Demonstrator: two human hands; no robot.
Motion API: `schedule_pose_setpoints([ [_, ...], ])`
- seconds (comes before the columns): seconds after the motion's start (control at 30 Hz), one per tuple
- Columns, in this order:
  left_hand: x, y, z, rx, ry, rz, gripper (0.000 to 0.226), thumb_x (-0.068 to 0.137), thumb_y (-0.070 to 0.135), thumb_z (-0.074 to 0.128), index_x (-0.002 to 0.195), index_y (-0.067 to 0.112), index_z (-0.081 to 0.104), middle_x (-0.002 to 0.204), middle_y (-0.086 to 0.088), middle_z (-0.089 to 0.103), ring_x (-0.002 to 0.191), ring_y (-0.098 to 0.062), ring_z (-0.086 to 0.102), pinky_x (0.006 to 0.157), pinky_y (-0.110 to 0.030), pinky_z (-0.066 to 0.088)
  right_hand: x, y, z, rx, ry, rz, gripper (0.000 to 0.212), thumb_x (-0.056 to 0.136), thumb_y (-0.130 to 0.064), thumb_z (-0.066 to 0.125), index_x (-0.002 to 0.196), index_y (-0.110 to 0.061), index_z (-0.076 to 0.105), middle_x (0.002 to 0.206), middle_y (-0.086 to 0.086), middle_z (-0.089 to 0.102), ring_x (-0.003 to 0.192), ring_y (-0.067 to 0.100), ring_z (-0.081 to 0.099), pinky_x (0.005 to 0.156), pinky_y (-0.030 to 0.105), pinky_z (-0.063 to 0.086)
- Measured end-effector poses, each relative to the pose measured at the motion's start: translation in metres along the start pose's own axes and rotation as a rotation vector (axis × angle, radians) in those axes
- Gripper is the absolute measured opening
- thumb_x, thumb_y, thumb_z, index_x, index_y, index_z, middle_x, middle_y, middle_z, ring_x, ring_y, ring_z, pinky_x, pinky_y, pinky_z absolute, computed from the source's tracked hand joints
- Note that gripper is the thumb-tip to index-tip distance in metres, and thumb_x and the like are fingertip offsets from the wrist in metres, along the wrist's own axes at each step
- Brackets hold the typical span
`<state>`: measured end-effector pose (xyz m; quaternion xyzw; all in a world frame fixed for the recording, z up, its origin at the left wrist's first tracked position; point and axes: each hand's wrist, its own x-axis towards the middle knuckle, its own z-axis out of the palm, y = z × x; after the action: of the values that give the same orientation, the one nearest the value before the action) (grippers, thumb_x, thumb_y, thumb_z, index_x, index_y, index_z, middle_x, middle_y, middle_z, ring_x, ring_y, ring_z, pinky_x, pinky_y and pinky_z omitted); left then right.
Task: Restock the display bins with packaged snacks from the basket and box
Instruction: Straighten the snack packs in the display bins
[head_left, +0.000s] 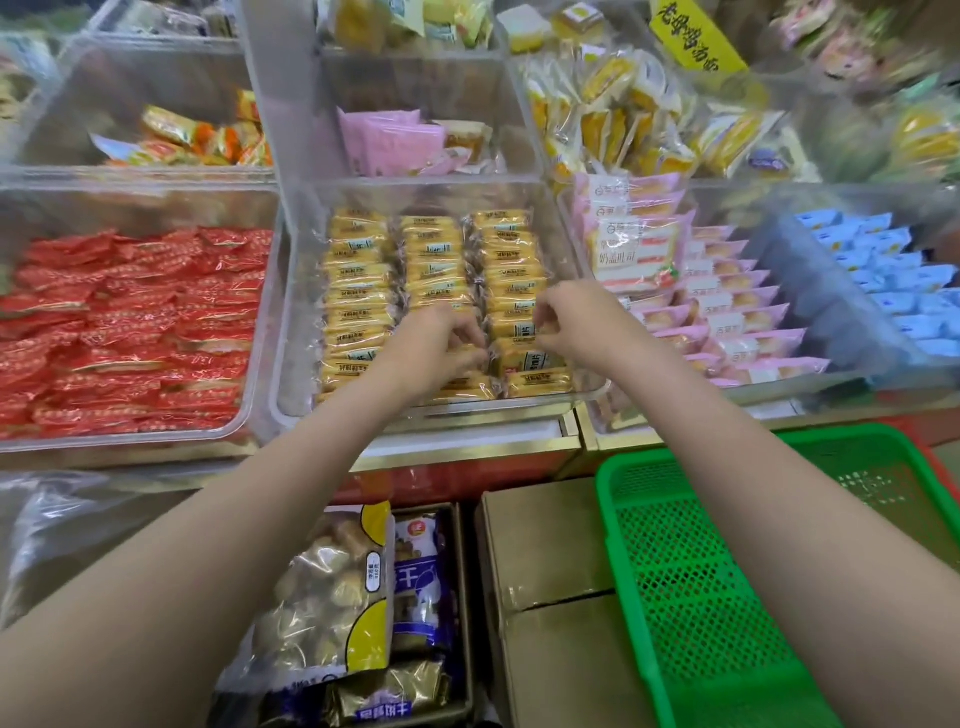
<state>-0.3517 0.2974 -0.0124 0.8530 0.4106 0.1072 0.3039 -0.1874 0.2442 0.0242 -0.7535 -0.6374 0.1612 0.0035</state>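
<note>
Centre bin (291, 291): yellow packets (358, 270) in three rows. Left hand (441, 338) and right hand (571, 317), fingers curled, seemingly pinching packets at 6 o'clock (blurred). Risk: nudged rows toppling.

A gold-edged display counter (467, 441) carries clear bins (291, 291) of red, yellow and pink snack packets.
</note>
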Motion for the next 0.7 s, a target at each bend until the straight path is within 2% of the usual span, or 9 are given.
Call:
schedule_pose_setpoints([
  [0.1,0.013,-0.001,-0.001,0.08,0.001,0.057,0.022,0.09,0.021,0.059,0.11,0.017,0.065,0.117,-0.003,0.058,0.112,-0.021,0.051,0.097,-0.036,0.04,0.002,0.002,0.006,-0.037,-0.009,-0.071,0.025,0.09,-0.005,0.058,0.112,-0.011,0.067,0.12,0.009,0.06,0.109,0.024,0.055,0.095,0.033,0.043],
  [0.2,0.018,0.0,0.006,0.14,-0.117,0.165,0.026,0.09,0.012,0.054,0.112,0.016,0.068,0.122,-0.002,0.059,0.116,-0.024,0.048,0.101,-0.037,0.036,-0.002,0.007,0.017,-0.042,-0.084,-0.088,0.022,0.089,-0.006,0.058,0.104,-0.014,0.072,0.113,0.008,0.064,0.103,0.023,0.059,0.094,0.035,0.047],
  [0.3,0.016,-0.001,0.013,0.188,-0.172,0.157,0.028,0.091,0.009,0.049,0.106,0.021,0.07,0.127,0.003,0.054,0.118,-0.023,0.039,0.104,-0.037,0.03,-0.005,0.011,0.019,-0.022,-0.139,-0.092,0.025,0.09,-0.005,0.055,0.103,-0.016,0.073,0.113,0.007,0.066,0.103,0.022,0.06,0.094,0.033,0.046],
  [0.37,0.018,-0.002,0.012,0.16,-0.152,0.149,0.027,0.09,0.009,0.05,0.105,0.02,0.07,0.127,0.001,0.054,0.119,-0.023,0.04,0.105,-0.039,0.031,-0.004,0.012,0.013,0.001,-0.105,-0.085,0.026,0.092,-0.006,0.053,0.107,-0.016,0.072,0.119,0.008,0.061,0.107,0.023,0.057,0.096,0.033,0.045],
  [0.47,0.025,0.0,0.006,0.075,-0.014,0.095,0.028,0.089,0.009,0.052,0.111,0.016,0.067,0.128,-0.003,0.052,0.121,-0.021,0.044,0.106,-0.038,0.035,0.002,0.014,0.012,-0.024,0.032,-0.092,0.038,0.092,0.001,0.048,0.124,-0.013,0.061,0.134,0.008,0.049,0.122,0.025,0.046,0.104,0.039,0.039],
  [0.53,0.033,0.002,0.006,0.121,0.014,0.05,0.035,0.089,0.008,0.051,0.122,0.015,0.06,0.134,-0.004,0.048,0.124,-0.021,0.043,0.107,-0.038,0.034,0.003,0.014,0.017,-0.097,0.02,-0.12,0.045,0.088,0.007,0.047,0.128,-0.011,0.057,0.132,0.009,0.048,0.121,0.025,0.044,0.102,0.038,0.041],
  [0.63,0.038,0.002,0.008,0.265,-0.111,0.062,0.038,0.091,0.011,0.048,0.126,0.02,0.058,0.137,0.001,0.047,0.129,-0.022,0.036,0.11,-0.045,0.027,0.001,0.012,0.019,-0.155,-0.009,-0.131,0.043,0.085,0.01,0.047,0.122,-0.008,0.061,0.12,0.008,0.051,0.106,0.025,0.052,0.089,0.034,0.047],
  [0.7,0.037,0.001,0.01,0.278,-0.157,0.069,0.039,0.091,0.01,0.045,0.125,0.022,0.059,0.134,0.004,0.049,0.129,-0.021,0.032,0.111,-0.046,0.025,0.002,0.014,0.014,-0.145,-0.015,-0.106,0.039,0.085,0.009,0.048,0.117,-0.008,0.064,0.118,0.008,0.051,0.103,0.025,0.055,0.085,0.034,0.048],
])
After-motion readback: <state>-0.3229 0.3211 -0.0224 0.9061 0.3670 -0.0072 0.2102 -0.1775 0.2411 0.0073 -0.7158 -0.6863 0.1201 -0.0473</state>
